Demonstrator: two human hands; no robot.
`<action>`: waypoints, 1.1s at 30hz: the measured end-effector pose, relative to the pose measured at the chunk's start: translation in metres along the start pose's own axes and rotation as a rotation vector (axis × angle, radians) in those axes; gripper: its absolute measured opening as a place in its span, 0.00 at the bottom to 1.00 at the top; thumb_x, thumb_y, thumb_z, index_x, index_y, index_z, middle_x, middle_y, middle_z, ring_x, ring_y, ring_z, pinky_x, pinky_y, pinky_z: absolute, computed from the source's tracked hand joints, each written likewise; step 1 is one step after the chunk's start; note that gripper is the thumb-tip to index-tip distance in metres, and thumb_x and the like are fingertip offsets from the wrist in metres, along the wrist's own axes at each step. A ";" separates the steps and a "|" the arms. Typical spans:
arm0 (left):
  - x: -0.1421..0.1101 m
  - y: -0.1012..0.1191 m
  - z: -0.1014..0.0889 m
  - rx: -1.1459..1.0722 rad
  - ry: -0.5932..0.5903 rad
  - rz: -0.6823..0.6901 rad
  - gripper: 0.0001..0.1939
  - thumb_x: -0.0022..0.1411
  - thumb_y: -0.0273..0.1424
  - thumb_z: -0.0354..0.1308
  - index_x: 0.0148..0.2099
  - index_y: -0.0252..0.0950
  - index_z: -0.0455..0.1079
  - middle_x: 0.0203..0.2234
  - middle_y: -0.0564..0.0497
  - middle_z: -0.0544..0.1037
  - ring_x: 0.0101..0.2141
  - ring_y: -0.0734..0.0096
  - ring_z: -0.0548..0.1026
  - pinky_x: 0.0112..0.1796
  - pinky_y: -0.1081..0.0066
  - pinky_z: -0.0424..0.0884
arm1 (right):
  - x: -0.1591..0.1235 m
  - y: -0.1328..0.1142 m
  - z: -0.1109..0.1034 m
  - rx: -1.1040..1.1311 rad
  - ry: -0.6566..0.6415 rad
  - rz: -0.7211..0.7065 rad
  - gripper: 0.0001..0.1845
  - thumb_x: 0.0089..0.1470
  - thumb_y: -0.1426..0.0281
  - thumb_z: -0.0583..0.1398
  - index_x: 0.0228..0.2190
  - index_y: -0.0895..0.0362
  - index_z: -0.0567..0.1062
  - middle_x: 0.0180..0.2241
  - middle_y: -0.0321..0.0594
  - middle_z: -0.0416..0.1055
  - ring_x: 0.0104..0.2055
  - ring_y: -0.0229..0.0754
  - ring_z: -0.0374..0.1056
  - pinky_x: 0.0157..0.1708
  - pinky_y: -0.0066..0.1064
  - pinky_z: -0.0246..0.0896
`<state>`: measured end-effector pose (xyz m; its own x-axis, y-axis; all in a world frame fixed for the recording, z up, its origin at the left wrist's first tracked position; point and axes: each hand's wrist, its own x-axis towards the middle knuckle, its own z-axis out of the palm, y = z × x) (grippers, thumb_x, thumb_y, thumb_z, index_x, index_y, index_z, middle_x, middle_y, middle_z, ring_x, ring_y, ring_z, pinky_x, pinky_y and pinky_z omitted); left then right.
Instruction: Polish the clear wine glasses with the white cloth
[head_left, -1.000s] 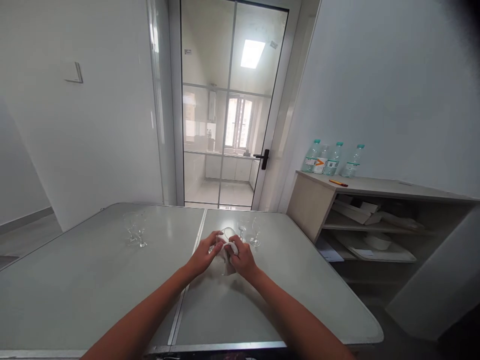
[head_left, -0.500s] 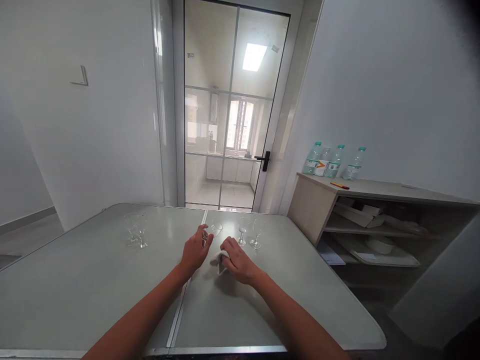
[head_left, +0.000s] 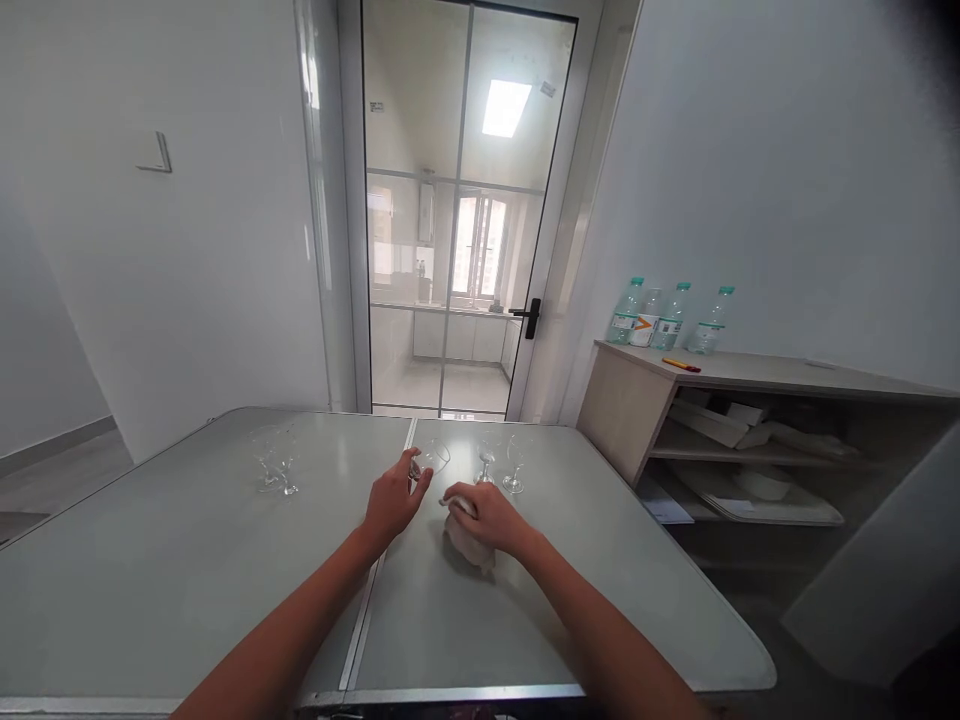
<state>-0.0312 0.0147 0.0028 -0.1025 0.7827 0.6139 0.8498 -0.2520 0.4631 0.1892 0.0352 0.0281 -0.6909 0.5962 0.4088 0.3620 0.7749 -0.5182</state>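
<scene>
My left hand (head_left: 396,494) is closed around the stem end of a clear wine glass (head_left: 438,455), whose bowl tilts away to the right above the table. In my right hand (head_left: 484,513) a white cloth (head_left: 469,545) is bunched, its loose part hanging below the fingers. A stemmed glass (head_left: 485,462) stands just beyond my right hand, its foot partly behind the knuckles. Right of it another stemmed glass (head_left: 514,466) is upright. On the left half of the table more clear stemmed glasses (head_left: 279,474) stand close together, their outlines faint.
The grey table (head_left: 187,570) has a metal seam (head_left: 362,620) running down its middle. Beyond its far edge is a glazed door (head_left: 450,250). At the right a shelf unit (head_left: 622,410) carries several plastic bottles (head_left: 670,322) and an orange pen-like item (head_left: 682,365).
My right hand has shifted slightly right and turned, and the cloth now hangs down below it. My left hand keeps its hold on the wine glass, nearly in place.
</scene>
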 end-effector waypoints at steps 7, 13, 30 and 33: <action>0.000 0.002 0.000 -0.019 -0.019 -0.011 0.20 0.73 0.47 0.45 0.57 0.40 0.62 0.33 0.53 0.78 0.27 0.68 0.75 0.32 0.69 0.67 | -0.002 0.012 -0.006 0.259 -0.061 -0.025 0.12 0.47 0.79 0.55 0.35 0.55 0.70 0.29 0.30 0.68 0.28 0.35 0.60 0.29 0.25 0.53; 0.000 0.003 -0.001 -0.019 -0.014 0.011 0.20 0.72 0.46 0.45 0.57 0.40 0.62 0.35 0.53 0.79 0.26 0.69 0.75 0.32 0.70 0.67 | 0.001 0.021 -0.007 0.221 -0.068 0.024 0.12 0.52 0.67 0.62 0.22 0.56 0.66 0.21 0.28 0.57 0.25 0.34 0.52 0.26 0.25 0.48; -0.010 0.017 -0.002 -0.066 -0.115 0.113 0.23 0.71 0.46 0.49 0.61 0.40 0.62 0.31 0.52 0.79 0.25 0.68 0.75 0.33 0.69 0.68 | -0.002 0.019 -0.015 0.204 0.639 -0.002 0.12 0.54 0.64 0.62 0.23 0.56 0.70 0.28 0.38 0.68 0.32 0.42 0.64 0.34 0.33 0.60; -0.011 0.019 -0.005 -0.067 -0.148 0.135 0.19 0.69 0.41 0.51 0.58 0.40 0.67 0.29 0.51 0.79 0.28 0.65 0.77 0.32 0.69 0.67 | -0.002 0.005 -0.005 0.137 0.431 -0.216 0.10 0.50 0.72 0.62 0.20 0.55 0.67 0.42 0.46 0.71 0.39 0.46 0.68 0.39 0.37 0.65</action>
<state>-0.0161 -0.0018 0.0079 0.0912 0.8133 0.5746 0.8141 -0.3932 0.4274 0.1952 0.0394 0.0283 -0.4091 0.4798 0.7761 0.1334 0.8729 -0.4693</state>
